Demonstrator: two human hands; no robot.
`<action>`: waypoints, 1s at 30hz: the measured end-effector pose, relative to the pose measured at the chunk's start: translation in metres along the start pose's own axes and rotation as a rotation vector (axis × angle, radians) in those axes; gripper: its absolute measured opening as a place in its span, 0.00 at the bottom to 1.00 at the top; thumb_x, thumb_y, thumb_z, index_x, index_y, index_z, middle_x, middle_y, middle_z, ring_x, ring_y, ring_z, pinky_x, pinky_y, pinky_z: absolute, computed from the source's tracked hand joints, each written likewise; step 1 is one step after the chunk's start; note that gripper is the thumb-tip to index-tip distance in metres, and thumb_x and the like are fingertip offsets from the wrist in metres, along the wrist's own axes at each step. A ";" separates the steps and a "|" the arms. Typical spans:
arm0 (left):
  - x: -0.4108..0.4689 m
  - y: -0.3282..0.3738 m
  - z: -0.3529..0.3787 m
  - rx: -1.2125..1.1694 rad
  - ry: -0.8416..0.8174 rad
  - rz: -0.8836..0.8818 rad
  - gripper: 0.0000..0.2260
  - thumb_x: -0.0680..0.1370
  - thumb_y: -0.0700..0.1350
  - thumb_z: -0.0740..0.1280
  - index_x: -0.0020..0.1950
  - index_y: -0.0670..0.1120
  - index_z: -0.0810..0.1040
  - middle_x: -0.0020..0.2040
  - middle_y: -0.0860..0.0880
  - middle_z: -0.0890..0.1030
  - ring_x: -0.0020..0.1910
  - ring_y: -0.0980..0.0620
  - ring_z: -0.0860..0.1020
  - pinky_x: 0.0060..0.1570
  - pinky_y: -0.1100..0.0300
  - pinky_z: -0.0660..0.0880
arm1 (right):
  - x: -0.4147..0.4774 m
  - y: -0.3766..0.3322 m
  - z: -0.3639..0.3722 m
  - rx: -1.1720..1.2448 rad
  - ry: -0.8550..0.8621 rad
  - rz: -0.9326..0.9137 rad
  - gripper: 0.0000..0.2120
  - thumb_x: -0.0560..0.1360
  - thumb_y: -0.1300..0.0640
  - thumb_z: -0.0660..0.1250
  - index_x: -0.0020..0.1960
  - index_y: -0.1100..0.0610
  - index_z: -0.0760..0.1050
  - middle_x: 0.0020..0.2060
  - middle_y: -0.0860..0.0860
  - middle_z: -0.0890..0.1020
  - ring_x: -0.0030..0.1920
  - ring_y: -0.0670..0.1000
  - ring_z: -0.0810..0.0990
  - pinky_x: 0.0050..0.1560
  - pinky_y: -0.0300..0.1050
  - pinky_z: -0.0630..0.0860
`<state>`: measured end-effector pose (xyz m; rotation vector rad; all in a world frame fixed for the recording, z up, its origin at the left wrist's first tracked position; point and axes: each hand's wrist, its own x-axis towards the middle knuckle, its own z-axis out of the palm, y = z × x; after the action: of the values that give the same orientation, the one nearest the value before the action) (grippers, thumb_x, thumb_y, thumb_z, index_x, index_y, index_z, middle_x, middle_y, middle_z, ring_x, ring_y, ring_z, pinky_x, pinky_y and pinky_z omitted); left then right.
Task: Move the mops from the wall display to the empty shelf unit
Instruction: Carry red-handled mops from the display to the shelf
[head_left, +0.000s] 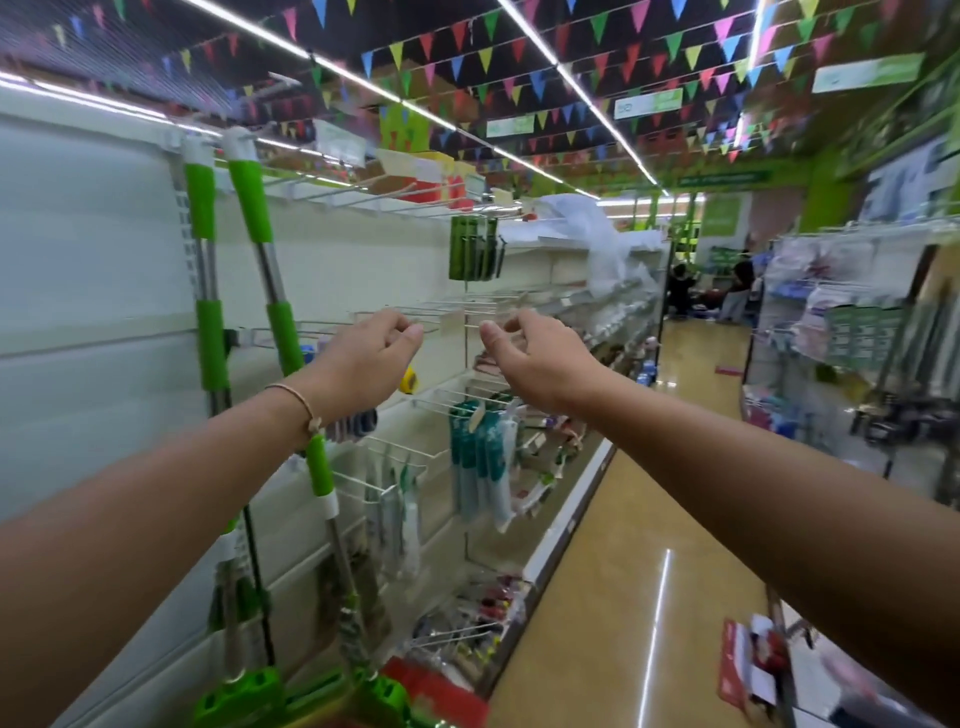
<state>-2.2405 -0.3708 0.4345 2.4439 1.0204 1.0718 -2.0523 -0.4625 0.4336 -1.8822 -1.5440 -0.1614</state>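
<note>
**Two mops on the panel, both hands empty**

Item 1: mops (213, 343), quantity two, green grips on metal shafts. Both hang from high hooks against a bare white back panel (93, 260) at the left of the aisle. The upright mop (200, 205) hangs nearly straight. The tilted mop (252, 200) slants right, and its shaft passes behind the left forearm. The green mop heads (239, 693) sit low, near the floor. Whether this panel is the wall display or the empty shelf unit cannot be told.

Item 2: left hand (371, 353), raised, fingers loosely curled, thumb near the forefinger, nothing in it. A thin bracelet (296, 400) is on the wrist.

Item 3: right hand (530, 358), in the same posture, nothing held. It is just beside the left hand and well apart from both mops.

Item 4: wire pegs (452, 319), jutting from the shelving behind the fingertips. Hanging packets (483, 457) are below them.

Item 5: red packs (748, 670), lying on the floor at lower right.

Hazards, as judged:
- A sideways sweep of the left forearm could knock the tilted mop off its hook.
- The bracelet or a finger could snag on a peg.
- A long shaft swung out carelessly could rake the packets down.
- The floor packs could trip a person carrying a mop.
</note>
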 end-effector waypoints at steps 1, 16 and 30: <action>0.007 0.005 0.009 -0.016 -0.010 0.006 0.11 0.84 0.52 0.56 0.52 0.48 0.74 0.37 0.52 0.75 0.41 0.49 0.73 0.42 0.55 0.65 | 0.002 0.009 -0.003 -0.011 0.005 0.004 0.32 0.81 0.35 0.54 0.70 0.60 0.71 0.65 0.58 0.78 0.65 0.60 0.75 0.67 0.60 0.71; 0.083 0.052 0.133 -0.091 -0.163 0.130 0.12 0.84 0.53 0.55 0.55 0.48 0.75 0.43 0.49 0.77 0.45 0.48 0.74 0.41 0.55 0.66 | 0.025 0.126 -0.018 -0.066 0.056 0.146 0.28 0.80 0.34 0.54 0.64 0.56 0.74 0.59 0.56 0.79 0.60 0.58 0.76 0.62 0.59 0.75; 0.206 0.050 0.248 -0.131 -0.314 0.246 0.16 0.85 0.55 0.54 0.62 0.46 0.74 0.52 0.47 0.79 0.50 0.48 0.76 0.49 0.52 0.72 | 0.105 0.229 -0.012 -0.172 0.113 0.310 0.25 0.83 0.40 0.55 0.67 0.58 0.73 0.62 0.57 0.79 0.62 0.57 0.76 0.58 0.51 0.72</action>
<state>-1.9369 -0.2554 0.3991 2.5668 0.5473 0.7580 -1.8114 -0.3967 0.3974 -2.1816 -1.1770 -0.2620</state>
